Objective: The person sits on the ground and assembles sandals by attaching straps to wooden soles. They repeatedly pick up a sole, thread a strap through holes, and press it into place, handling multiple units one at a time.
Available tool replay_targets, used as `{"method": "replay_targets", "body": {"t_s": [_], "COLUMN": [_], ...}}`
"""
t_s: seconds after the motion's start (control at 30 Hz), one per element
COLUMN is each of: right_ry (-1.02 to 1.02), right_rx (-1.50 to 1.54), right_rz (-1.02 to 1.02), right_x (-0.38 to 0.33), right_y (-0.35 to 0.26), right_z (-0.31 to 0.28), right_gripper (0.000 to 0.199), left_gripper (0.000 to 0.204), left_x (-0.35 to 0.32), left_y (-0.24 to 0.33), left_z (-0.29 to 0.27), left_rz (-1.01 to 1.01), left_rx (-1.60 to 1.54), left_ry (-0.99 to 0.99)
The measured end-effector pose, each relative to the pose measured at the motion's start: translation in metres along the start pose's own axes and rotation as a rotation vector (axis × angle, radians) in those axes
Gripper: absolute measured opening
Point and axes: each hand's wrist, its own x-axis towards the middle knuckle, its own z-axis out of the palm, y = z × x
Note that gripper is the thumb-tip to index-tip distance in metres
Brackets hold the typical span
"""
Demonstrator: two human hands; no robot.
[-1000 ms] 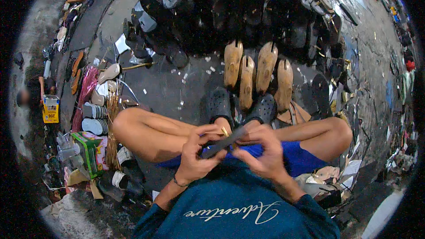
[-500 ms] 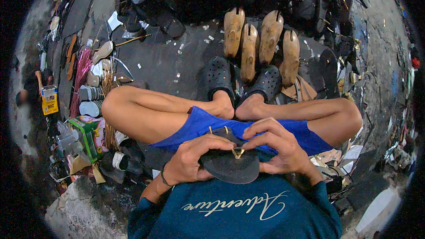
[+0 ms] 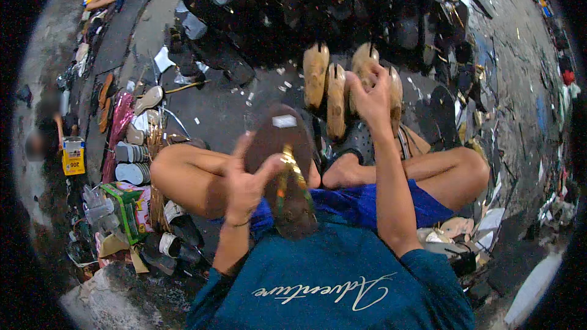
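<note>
Right now the left hand [image 3: 244,180] steadies a dark sandal [image 3: 286,171] over the lap, sole tilted up for working, while the right hand [image 3: 370,95], fingers loosely open, reaches toward one o'clock over wooden shoe lasts [image 3: 333,85] on the ground

Sandal [image 3: 287,171] over the lap, wooden lasts [image 3: 330,85] ahead on the floor, carton [image 3: 125,208] at left

Spotted a small yellow rectangular box [image 3: 73,156] with a pale printed label at far left on the ground. Lower down, near the left knee, a green and pink cardboard carton [image 3: 126,208] lying tilted. Also a small pale rectangular label [image 3: 284,121] stuck on the brown sandal sole [image 3: 282,165].
</note>
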Motion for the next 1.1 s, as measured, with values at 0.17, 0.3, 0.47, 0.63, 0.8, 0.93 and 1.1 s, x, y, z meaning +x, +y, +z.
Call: {"method": "replay_targets", "body": {"t_s": [0.17,0.3,0.47,0.63,0.8,0.93,1.1], "right_ry": [0.01,-0.035,-0.483,-0.791,-0.496,-0.369,-0.283], "right_rx": [-0.593,0.268,0.876,0.855,-0.208,-0.208,-0.178], "right_rz": [0.215,0.267,0.394,0.721,-0.317,-0.428,-0.499], "right_x": [0.011,0.003,-0.073,-0.138,-0.157,-0.153,-0.144], "right_y": [0.144,0.082,-0.039,-0.085,-0.101,-0.103,-0.105], "right_z": [0.022,-0.011,-0.074,-0.11,-0.059,-0.03,-0.018], "right_gripper": [0.068,0.04,0.064,0.075,0.07,0.067,0.067], "left_gripper": [0.062,0.063,0.059,0.058,0.081,0.093,0.087], "left_x": [-0.003,0.008,0.046,0.076,0.045,0.036,0.048], "left_y": [-0.093,-0.061,-0.068,-0.059,-0.063,-0.077,-0.067], "left_z": [0.011,0.018,0.003,-0.011,0.02,0.032,0.033], "left_rz": [-0.377,-0.282,-0.162,-0.172,-0.211,-0.159,-0.12], "left_rx": [-0.549,-0.614,-0.752,-0.674,-0.912,-0.992,-1.035], "left_ry": [-0.601,-0.519,-0.334,-0.21,-0.264,-0.311,-0.281]}}
